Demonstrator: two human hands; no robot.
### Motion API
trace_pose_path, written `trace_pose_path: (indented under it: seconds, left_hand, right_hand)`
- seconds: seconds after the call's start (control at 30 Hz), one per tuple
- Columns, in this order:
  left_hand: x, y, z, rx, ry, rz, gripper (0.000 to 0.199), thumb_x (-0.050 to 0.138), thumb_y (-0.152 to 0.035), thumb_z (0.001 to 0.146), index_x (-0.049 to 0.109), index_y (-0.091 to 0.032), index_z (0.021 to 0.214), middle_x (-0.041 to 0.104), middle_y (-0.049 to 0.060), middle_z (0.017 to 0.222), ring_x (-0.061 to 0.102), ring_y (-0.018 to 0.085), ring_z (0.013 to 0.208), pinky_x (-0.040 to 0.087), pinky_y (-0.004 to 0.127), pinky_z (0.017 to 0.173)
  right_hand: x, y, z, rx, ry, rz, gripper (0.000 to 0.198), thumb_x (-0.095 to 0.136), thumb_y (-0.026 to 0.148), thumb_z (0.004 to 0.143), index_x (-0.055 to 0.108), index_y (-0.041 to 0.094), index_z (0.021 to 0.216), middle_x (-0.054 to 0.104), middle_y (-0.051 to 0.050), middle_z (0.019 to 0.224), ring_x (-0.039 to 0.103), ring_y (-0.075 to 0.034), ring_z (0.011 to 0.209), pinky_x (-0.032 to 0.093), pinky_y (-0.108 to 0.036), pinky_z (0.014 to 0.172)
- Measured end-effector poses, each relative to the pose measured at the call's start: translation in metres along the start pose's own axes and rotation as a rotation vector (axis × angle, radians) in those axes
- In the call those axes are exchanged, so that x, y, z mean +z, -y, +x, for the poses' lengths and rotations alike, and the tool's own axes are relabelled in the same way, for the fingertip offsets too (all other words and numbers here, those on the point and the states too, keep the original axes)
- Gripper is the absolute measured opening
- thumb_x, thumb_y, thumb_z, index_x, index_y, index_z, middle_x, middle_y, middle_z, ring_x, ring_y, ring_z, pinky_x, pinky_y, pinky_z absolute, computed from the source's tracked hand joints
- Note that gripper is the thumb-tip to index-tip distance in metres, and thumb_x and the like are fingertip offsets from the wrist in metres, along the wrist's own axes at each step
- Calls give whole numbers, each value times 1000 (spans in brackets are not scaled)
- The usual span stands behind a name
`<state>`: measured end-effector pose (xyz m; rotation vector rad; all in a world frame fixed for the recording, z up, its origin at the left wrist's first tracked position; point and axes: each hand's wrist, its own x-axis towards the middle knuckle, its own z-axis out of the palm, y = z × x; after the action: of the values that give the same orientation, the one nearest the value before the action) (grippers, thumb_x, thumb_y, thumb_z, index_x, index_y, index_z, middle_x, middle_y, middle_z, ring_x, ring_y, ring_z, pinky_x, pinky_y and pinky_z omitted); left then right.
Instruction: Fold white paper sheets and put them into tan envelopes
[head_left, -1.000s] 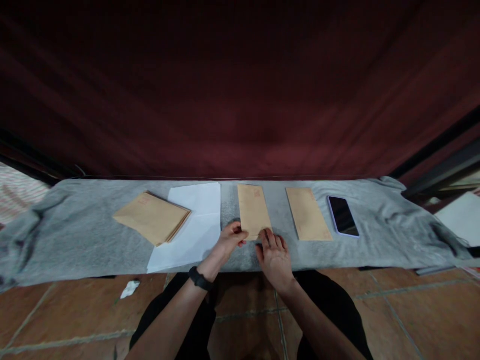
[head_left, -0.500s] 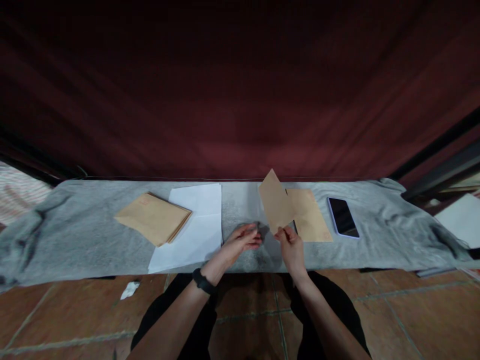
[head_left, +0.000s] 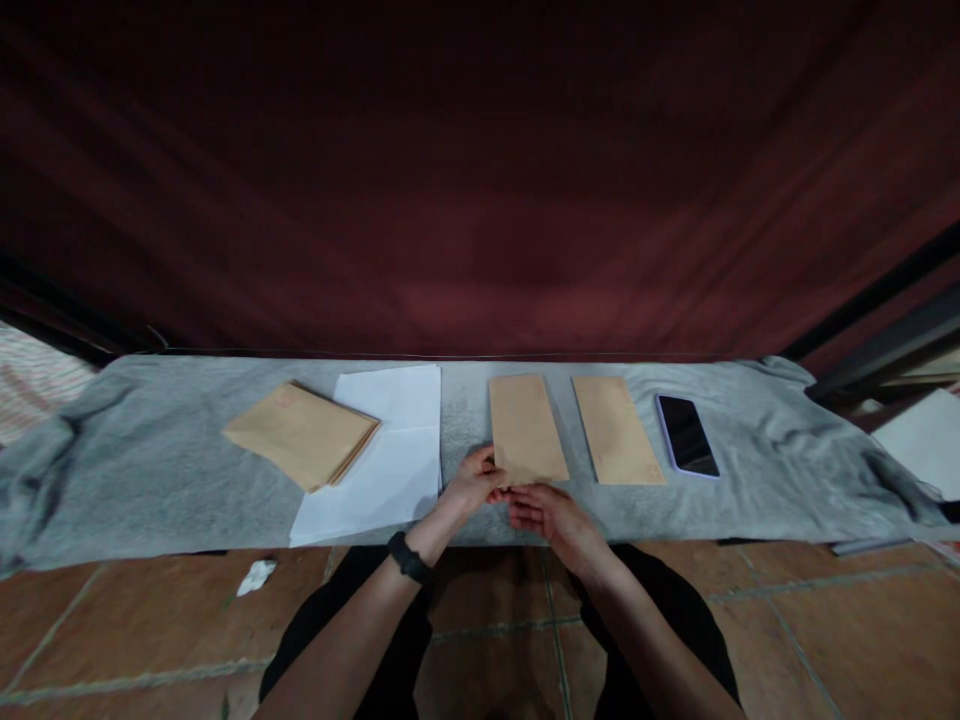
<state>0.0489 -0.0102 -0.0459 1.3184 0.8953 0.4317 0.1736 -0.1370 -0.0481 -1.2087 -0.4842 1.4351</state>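
A brown envelope (head_left: 528,428) lies nearly upright in front of me, its near edge at my hands. My left hand (head_left: 474,480), with a black band on the wrist, pinches the envelope's near left corner. My right hand (head_left: 553,518) is just under the near edge, fingers stretched out toward the left hand and touching or almost touching the paper. To the right lies a second brown envelope (head_left: 618,432), flat and apart from the first. On the left, a stack of brown envelopes (head_left: 304,432) overlaps white paper sheets (head_left: 405,460).
A phone (head_left: 687,436) with a pale purple case lies right of the envelopes. Grey cloth (head_left: 780,470) covers the narrow table, with a dark red curtain (head_left: 480,240) behind it. A crumpled white scrap (head_left: 256,577) is on the tiled floor.
The tilted envelope in my right hand has come down flat and straightened, clear of the other envelope. My left hand has taken its corner; the right has let go and moved left.
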Motion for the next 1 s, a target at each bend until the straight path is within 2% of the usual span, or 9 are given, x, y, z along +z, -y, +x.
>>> trace_pose_path:
  seconds: [0.1,0.17,0.3,0.37,0.47,0.57,0.7,0.83,1.0]
  left_hand:
    - [-15,-1,2,-68,-12,93,46,67,-22,71,61,-14,116,58,-6,58,49,9,42,38,20,45]
    - [-20,-1,2,-84,-37,168,48,64,-19,73,57,-15,120,57,-7,58,48,9,41,37,20,45]
    - [-18,-2,-2,-50,-76,351,46,59,-18,80,52,-16,126,58,-6,60,52,13,45,39,22,47]
    - [-14,-4,-6,3,-135,501,46,59,-16,81,53,-17,127,60,-4,63,58,16,53,44,25,55]
    - [-7,-6,-14,90,-279,774,37,61,-14,83,59,-18,120,67,5,79,67,23,79,51,33,76]
    - [6,-1,-23,308,-259,993,28,53,-17,92,62,-18,119,68,14,116,63,29,112,48,43,99]
    - [27,17,-34,605,-54,1119,48,45,-34,100,47,-17,145,48,16,153,42,30,143,36,50,117]
    - [35,29,-41,674,3,1280,73,43,-57,99,30,-15,157,36,16,162,26,33,152,21,57,123]
    - [33,26,-44,670,55,1295,69,39,-60,100,27,-27,159,27,6,167,21,32,154,16,60,124]
  right_hand:
    - [-8,3,-4,41,57,-206,39,61,54,88,74,18,99,78,-11,101,75,-23,80,62,-41,77]
    - [-13,4,-4,-106,-8,-411,39,53,53,93,75,21,98,78,-10,102,75,-24,83,62,-42,78]
    - [-20,5,0,-561,-137,-1009,45,38,43,103,64,22,133,64,-10,140,59,-25,130,46,-49,112]
    - [-21,2,2,-657,-107,-1286,48,35,37,106,52,21,147,50,-9,154,44,-24,144,33,-51,122]
    - [-23,-3,5,-691,-93,-1540,51,35,35,107,40,20,155,42,-9,159,38,-23,148,30,-51,123]
    - [-30,-3,9,-681,-44,-1617,51,31,36,108,33,23,157,40,-7,160,37,-20,148,32,-47,123]
    - [-47,5,20,-617,17,-1633,52,24,40,109,29,24,159,37,-5,161,32,-16,150,29,-45,124]
    - [-58,16,44,-602,-5,-1698,55,24,43,109,23,25,160,31,-5,164,27,-16,153,25,-44,125]
    - [-62,36,94,-611,-30,-1784,60,23,42,108,21,15,161,25,-10,166,21,-18,155,21,-42,126]
